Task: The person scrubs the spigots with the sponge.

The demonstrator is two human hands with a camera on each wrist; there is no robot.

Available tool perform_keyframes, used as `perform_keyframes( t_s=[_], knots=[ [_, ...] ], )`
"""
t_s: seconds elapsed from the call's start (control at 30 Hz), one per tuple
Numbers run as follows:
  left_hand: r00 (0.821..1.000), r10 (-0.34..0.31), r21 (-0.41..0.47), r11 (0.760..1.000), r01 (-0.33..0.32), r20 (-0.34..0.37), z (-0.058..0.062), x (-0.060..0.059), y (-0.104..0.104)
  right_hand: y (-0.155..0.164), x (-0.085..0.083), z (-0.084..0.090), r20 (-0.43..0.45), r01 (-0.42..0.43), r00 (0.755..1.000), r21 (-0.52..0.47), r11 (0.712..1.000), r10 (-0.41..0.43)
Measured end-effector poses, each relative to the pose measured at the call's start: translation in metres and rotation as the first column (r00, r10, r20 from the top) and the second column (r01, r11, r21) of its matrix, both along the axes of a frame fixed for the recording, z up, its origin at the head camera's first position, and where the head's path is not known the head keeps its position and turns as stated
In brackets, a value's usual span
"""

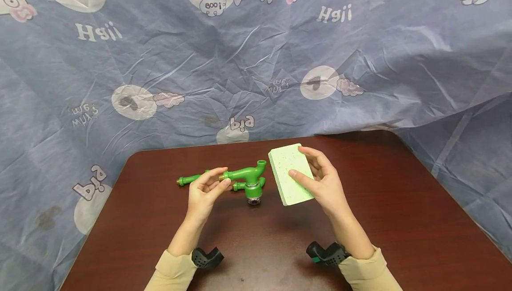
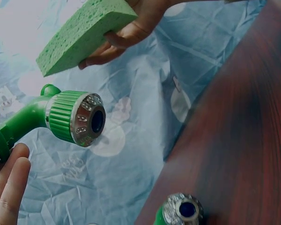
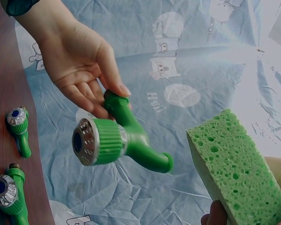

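Observation:
My left hand (image 1: pixel 218 181) pinches the brass threaded end of a green plastic tap (image 1: pixel 250 176) and holds it above the dark brown table (image 1: pixel 400 220). The tap's ribbed green collar with a chrome nozzle (image 2: pixel 79 118) points down toward me; the same tap (image 3: pixel 114 140) hangs from the left hand (image 3: pixel 91 89) in the right wrist view. My right hand (image 1: pixel 310 174) grips a light green porous sponge (image 1: pixel 290 173) by its long edges, just right of the tap and apart from it. The sponge (image 2: pixel 84 35) (image 3: pixel 236 176) is tilted.
Two more green taps lie on the table beneath the left hand, one (image 3: pixel 18 129) farther and one (image 3: pixel 7 194) nearer; one of them (image 2: pixel 182 212) also shows in the left wrist view. A blue printed cloth (image 1: pixel 256 60) hangs behind and drapes both sides.

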State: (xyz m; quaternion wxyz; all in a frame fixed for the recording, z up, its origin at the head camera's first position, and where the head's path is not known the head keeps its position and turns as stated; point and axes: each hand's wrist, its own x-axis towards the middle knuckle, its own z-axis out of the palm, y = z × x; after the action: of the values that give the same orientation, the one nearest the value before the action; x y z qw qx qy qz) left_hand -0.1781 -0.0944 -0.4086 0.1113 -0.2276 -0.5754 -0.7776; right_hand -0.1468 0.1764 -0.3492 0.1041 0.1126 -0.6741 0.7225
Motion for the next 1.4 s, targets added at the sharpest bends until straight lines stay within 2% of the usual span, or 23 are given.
perform_keyframes(
  t_s=[0.3, 0.53, 0.8, 0.97, 1.27, 1.4],
  knots=[
    [0.999, 0.042, 0.016, 0.999, -0.042, 0.020, -0.008, 0.008, -0.019, 0.002, 0.000, 0.000, -0.011, -0.004, 1.000, 0.000, 1.000, 0.004],
    [0.997, 0.065, -0.008, 0.998, -0.065, 0.032, -0.019, 0.017, -0.037, 0.002, 0.000, 0.000, -0.011, -0.004, 1.000, 0.005, 1.000, 0.005],
    [0.996, 0.089, -0.008, 0.996, -0.088, 0.027, -0.039, 0.026, -0.059, 0.004, 0.000, 0.001, -0.008, -0.005, 1.000, 0.002, 1.000, 0.005],
    [0.995, 0.096, -0.037, 0.995, -0.095, 0.018, -0.051, 0.031, -0.071, 0.004, 0.000, 0.001, -0.001, -0.004, 1.000, 0.001, 1.000, 0.004],
    [0.988, 0.101, -0.110, 0.990, -0.088, 0.119, -0.062, 0.042, -0.088, 0.005, 0.000, 0.001, -0.002, 0.003, 1.000, 0.002, 1.000, -0.003],
    [0.972, 0.129, -0.133, 0.986, -0.104, 0.197, -0.070, 0.046, -0.094, 0.005, 0.000, 0.002, -0.011, -0.004, 1.000, -0.005, 1.000, 0.004]
  ],
)
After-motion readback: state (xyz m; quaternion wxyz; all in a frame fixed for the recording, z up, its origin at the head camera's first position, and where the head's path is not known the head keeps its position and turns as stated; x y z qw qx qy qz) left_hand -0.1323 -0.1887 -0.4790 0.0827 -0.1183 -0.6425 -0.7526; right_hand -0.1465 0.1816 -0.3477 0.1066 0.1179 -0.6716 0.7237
